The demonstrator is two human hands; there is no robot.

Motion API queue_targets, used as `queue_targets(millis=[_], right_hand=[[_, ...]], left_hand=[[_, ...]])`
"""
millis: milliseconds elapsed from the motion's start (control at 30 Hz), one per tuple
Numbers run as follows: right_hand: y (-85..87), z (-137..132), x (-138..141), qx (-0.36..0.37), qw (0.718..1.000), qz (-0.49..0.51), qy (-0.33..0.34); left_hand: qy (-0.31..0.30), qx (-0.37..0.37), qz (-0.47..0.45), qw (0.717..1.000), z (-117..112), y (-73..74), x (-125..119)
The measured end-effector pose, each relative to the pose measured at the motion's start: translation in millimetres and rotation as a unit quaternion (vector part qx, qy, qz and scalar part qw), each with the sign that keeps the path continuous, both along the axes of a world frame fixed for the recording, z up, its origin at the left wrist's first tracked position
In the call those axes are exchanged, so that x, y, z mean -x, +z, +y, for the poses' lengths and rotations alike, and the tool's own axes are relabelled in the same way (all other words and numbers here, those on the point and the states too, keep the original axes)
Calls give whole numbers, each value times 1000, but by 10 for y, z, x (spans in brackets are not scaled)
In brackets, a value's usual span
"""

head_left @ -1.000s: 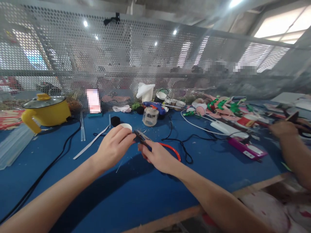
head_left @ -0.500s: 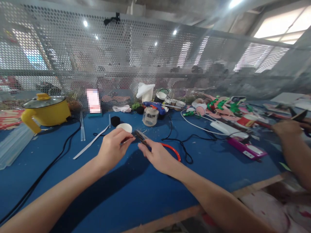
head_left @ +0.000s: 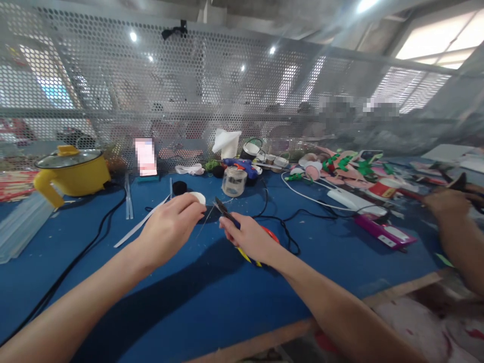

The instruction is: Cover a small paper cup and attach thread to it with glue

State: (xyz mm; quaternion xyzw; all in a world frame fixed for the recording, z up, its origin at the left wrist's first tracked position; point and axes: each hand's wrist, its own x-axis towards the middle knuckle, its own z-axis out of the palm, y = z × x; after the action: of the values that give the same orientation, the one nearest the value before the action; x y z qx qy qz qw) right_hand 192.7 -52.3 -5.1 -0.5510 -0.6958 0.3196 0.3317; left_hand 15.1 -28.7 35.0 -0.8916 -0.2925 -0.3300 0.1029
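Pliers (head_left: pixel 226 212) in the right hand (head_left: pixel 247 237), above the blue tabletop (head_left: pixel 196 307); fingers closed around the handles, nose projecting past the thumb side. Long axis slanting forward and leftward from the grip, nose pointing away from the body. Lies nearer to the right hand, being clasped in it; the left hand (head_left: pixel 172 224) just to the left of the nose, apart from it, gap small. Cannot tell at this blur: pliers' jaws parted or together. Left fingertips drawn close in a pinch; cannot tell what, if anything, between them. Thin strand (head_left: pixel 204 220), pale and hair-fine, slanting through the gap between the hands; its ends and any contact unclear. Materials: dark metal at the nose, dark blue on the handle near the thumb; a red curved piece (head_left: pixel 270 234) and a yellow strip (head_left: pixel 247 256) showing beneath the right hand, likely handle parts. Beyond the left fingers, a white round dish (head_left: pixel 199 198), smooth, partly hidden; beside it, a black round object (head_left: pixel 180 188), matt. Farther, a clear jar (head_left: pixel 234 183), glossy and cylindrical, well short of the perforated metal screen (head_left: pixel 227 96). Left side: a pale flat strip (head_left: pixel 132 232), straight; a yellow pot (head_left: pixel 83 176), rounded, glass-lidded. Right side: a purple power strip (head_left: pixel 384 233), oblong; farther right, a co-worker's hand (head_left: pixel 446 206).
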Motion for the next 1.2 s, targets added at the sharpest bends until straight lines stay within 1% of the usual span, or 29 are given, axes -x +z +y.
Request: queue_targets(millis=[33,100,167,233,267,300,333,367,400,433,467,500,533,567,600,633,667,700,800,867,1000,1067,1100,1133,1167,1200], right_hand=[[0,-8,10,-2,1000,-7,6],[2,-28,34,-10,1000,-24,13],[2,-44,53,-21,999,-38,14],[2,-54,62,-29,998,-46,13],[1,-57,63,-31,998,-48,12],[1,-59,63,-34,998,-49,12],[1,-61,62,-37,998,-51,10],[0,-62,62,-40,998,-54,8],[-1,-63,63,-44,997,-56,4],[-3,-63,65,-49,997,-59,-1],[-5,-62,67,-53,997,-61,-6],[-7,-61,70,-56,996,-62,-10],[-9,-58,72,-58,996,-64,-15],[-9,-55,73,-58,996,-67,-17],[-8,-53,72,-56,996,-70,-18],[-6,-50,71,-53,996,-70,-15],[-3,-49,67,-50,996,-68,-10],[-1,-49,63,-46,997,-64,-4],[-4,-52,52,-39,998,-40,12],[-15,-57,51,-37,999,-34,21],[-38,-64,68,-52,997,-43,26],[-37,-64,73,-67,996,-48,19],[-32,-62,72,-70,996,-51,15],[-26,-58,66,-69,996,-52,9],[-18,-51,57,-66,997,-49,4],[-10,-42,45,-62,997,-44,-2]], left_hand=[[-11,-64,16,998,19,-25,2],[-27,-141,45,989,67,-94,-2],[-35,-175,48,983,105,-159,-10],[-39,-169,23,985,115,-200,-21],[-41,-145,1,989,109,-210,-30],[-42,-103,-29,993,97,-214,-42],[-36,-39,-72,996,82,-215,-59],[-25,47,-127,990,67,-213,-78],[-14,155,-190,969,53,-210,-100],[-3,279,-257,925,44,-208,-123],[-2,404,-315,859,38,-206,-144],[-7,511,-359,781,37,-205,-162],[-18,589,-392,706,38,-204,-177],[-30,639,-415,648,40,-204,-187],[-36,662,-432,611,41,-203,-194],[-37,667,-447,595,41,-202,-197],[-35,663,-456,593,37,-200,-199],[-34,654,-462,599,31,-199,-200],[-40,623,-468,625,5,-202,-212],[-45,608,-473,637,-8,-212,-228],[-43,600,-475,642,-11,-247,-258],[-43,603,-460,651,-7,-263,-255],[-42,603,-443,662,-4,-267,-247],[-37,597,-415,686,0,-268,-232],[-29,577,-375,725,5,-265,-212],[-18,536,-327,778,12,-259,-186]])
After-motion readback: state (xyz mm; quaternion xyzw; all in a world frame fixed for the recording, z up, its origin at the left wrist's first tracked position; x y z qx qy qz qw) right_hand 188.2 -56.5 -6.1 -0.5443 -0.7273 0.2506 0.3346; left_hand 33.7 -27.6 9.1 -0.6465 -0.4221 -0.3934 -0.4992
